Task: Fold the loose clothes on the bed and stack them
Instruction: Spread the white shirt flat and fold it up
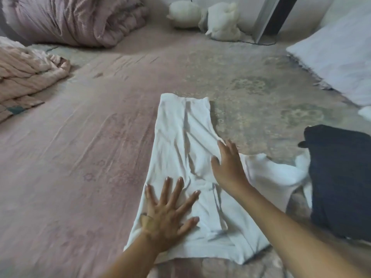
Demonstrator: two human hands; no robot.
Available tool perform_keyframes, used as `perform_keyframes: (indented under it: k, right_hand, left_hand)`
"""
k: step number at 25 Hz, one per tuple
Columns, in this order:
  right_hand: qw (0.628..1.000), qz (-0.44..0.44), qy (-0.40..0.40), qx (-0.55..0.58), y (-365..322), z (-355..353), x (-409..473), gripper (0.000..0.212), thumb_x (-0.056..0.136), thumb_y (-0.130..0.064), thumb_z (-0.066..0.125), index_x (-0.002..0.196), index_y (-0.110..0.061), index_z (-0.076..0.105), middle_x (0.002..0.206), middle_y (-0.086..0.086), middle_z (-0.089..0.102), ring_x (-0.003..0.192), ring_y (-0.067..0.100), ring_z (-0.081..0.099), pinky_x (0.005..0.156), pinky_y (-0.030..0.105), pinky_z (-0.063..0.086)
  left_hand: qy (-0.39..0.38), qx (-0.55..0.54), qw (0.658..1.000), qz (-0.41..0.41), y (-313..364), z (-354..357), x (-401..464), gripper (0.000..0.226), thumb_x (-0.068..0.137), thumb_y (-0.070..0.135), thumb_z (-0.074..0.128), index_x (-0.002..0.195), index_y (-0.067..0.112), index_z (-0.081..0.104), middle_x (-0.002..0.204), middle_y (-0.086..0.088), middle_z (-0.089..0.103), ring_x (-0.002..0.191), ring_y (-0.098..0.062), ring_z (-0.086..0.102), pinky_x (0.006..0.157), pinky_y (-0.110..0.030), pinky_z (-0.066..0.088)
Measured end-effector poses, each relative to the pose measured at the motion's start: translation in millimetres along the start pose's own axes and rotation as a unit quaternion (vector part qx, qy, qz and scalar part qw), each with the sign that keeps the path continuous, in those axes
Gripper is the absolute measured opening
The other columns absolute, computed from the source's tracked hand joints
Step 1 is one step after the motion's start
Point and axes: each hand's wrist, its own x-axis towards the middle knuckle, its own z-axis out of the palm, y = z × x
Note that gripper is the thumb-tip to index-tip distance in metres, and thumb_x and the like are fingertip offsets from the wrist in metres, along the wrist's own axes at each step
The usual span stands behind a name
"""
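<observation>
A white garment (180,137) lies flat on the bed, folded into a long strip that runs away from me. My left hand (168,211) presses on its near left part with fingers spread straight. Farther up, my right hand (227,165) lies flat on the strip's right edge, fingers straight and together. A loose white part (267,169) of the cloth spills out to the right from under that hand. At the right edge of the bed sits a dark navy garment (339,177), partly over that white cloth.
A pink sheet (80,157) covers the bed. A rolled pink duvet (74,19) lies at the far left, a crumpled pink cloth (26,77) at the left edge, a white pillow (341,55) at the right, and white soft toys (202,17) by the far wall.
</observation>
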Motion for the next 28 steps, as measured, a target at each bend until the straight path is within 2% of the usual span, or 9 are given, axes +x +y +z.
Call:
perform_keyframes:
  k: [7, 10, 13, 15, 17, 20, 21, 24, 28]
  right_hand:
    - [0.934, 0.258, 0.116, 0.218, 85, -49, -112, 0.031, 0.092, -0.016, 0.047, 0.12, -0.023, 0.06, 0.142, 0.015, 0.036, 0.123, 0.027, 0.042, 0.1, 0.028, 0.035]
    - [0.864, 0.31, 0.18, 0.353, 73, -73, -86, 0.026, 0.091, -0.011, 0.05, 0.112, -0.008, 0.064, 0.102, 0.006, 0.058, 0.092, 0.02, 0.051, 0.067, 0.018, 0.044]
    - [0.866, 0.277, 0.189, 0.37, 56, -92, -83, 0.024, 0.092, -0.013, 0.053, 0.11, -0.002, 0.065, 0.092, 0.005, 0.059, 0.094, 0.022, 0.057, 0.052, 0.008, 0.039]
    - [0.914, 0.162, 0.171, 0.331, 35, -88, -85, 0.024, 0.093, -0.008, 0.051, 0.111, -0.005, 0.067, 0.108, 0.005, 0.063, 0.097, 0.017, 0.059, 0.055, -0.004, 0.035]
    - [0.956, 0.042, 0.108, 0.268, 2, -64, -92, 0.027, 0.094, -0.003, 0.046, 0.114, -0.002, 0.065, 0.119, -0.001, 0.055, 0.106, 0.011, 0.054, 0.073, -0.005, 0.035]
    - [0.982, -0.13, 0.007, 0.138, -36, -2, -118, 0.033, 0.095, -0.008, 0.041, 0.121, -0.001, 0.06, 0.135, 0.001, 0.045, 0.121, 0.016, 0.048, 0.102, 0.016, 0.036]
    - [0.979, -0.179, -0.04, 0.088, -42, 15, -130, 0.035, 0.095, -0.011, 0.041, 0.125, -0.002, 0.058, 0.144, 0.004, 0.039, 0.129, 0.021, 0.043, 0.108, 0.026, 0.033]
    - [0.96, -0.237, -0.145, 0.017, -30, 35, -157, 0.039, 0.094, -0.009, 0.05, 0.133, -0.006, 0.051, 0.156, 0.005, 0.02, 0.143, 0.02, 0.023, 0.117, 0.028, 0.021]
    - [0.966, -0.213, -0.001, -0.145, 4, 21, -154, 0.059, 0.07, -0.007, 0.075, 0.126, -0.003, 0.057, 0.139, 0.015, 0.049, 0.127, 0.035, 0.048, 0.101, 0.048, 0.044]
  left_hand:
    - [-0.137, -0.01, 0.99, 0.028, 49, -39, 17, 0.064, 0.096, 0.056, 0.004, 0.145, 0.025, 0.032, 0.148, -0.013, 0.038, 0.131, -0.036, 0.042, 0.106, -0.059, 0.011]
    - [-0.18, -0.018, 0.974, 0.136, 90, -51, 20, 0.067, 0.092, 0.055, -0.009, 0.151, 0.03, 0.011, 0.157, -0.017, 0.005, 0.144, -0.038, 0.008, 0.113, -0.053, -0.003]
    - [-0.277, -0.246, 0.928, 0.038, 82, -61, 24, 0.047, 0.097, 0.055, 0.018, 0.143, 0.051, 0.005, 0.159, 0.002, -0.001, 0.146, -0.015, -0.002, 0.119, -0.04, 0.0]
    - [-0.183, -0.497, 0.837, -0.132, 58, -75, 31, 0.035, 0.099, 0.046, 0.033, 0.134, 0.049, 0.032, 0.151, 0.007, 0.032, 0.139, -0.011, 0.029, 0.118, -0.038, 0.019]
    - [-0.09, -0.655, 0.69, -0.294, 29, -94, 41, 0.034, 0.1, 0.041, 0.033, 0.127, 0.026, 0.049, 0.126, -0.006, 0.056, 0.111, -0.02, 0.057, 0.102, -0.041, 0.042]
    - [-0.065, -0.722, 0.544, -0.423, -11, -106, 49, 0.054, 0.097, 0.055, 0.028, 0.12, 0.01, 0.046, 0.103, -0.016, 0.059, 0.087, -0.03, 0.062, 0.076, -0.044, 0.051]
    - [-0.076, -0.702, 0.559, -0.435, -18, -108, 48, 0.057, 0.095, 0.058, 0.03, 0.118, 0.01, 0.048, 0.104, -0.015, 0.059, 0.087, -0.029, 0.061, 0.078, -0.044, 0.051]
    - [-0.093, -0.525, 0.724, -0.437, -16, -97, 38, 0.037, 0.09, 0.044, 0.056, 0.101, 0.009, 0.059, 0.095, -0.009, 0.059, 0.076, -0.018, 0.057, 0.065, -0.028, 0.049]
    - [-0.02, -0.418, 0.797, -0.435, -15, -78, 34, 0.018, 0.089, 0.015, 0.058, 0.076, 0.014, 0.046, 0.076, -0.002, 0.052, 0.077, -0.021, 0.051, 0.056, -0.029, 0.037]
